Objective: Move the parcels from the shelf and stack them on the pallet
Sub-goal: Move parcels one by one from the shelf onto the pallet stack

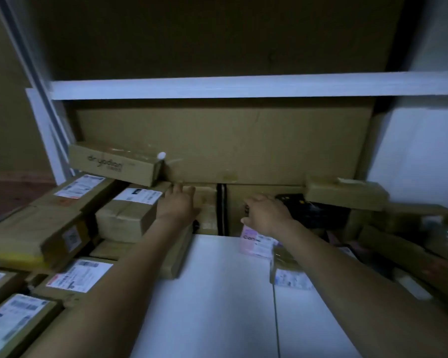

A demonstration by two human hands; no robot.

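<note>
Matt brown cardboard parcels (126,218) bear white paper labels (140,196); the shelf (217,280) is smooth, white

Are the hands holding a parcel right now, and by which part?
The left hand rests flat on top of a brown box at the back of the shelf. The right hand curls at the neighbouring box front edge; whether it grips is unclear.

Two bare arms reach up from the bottom edge over a white shelf (217,280). At centre, the left hand (177,204) lays straight fingers on a cardboard box (208,202). The right hand (265,213), fingers curled, sits just above a pink-labelled parcel (256,242).
</note>
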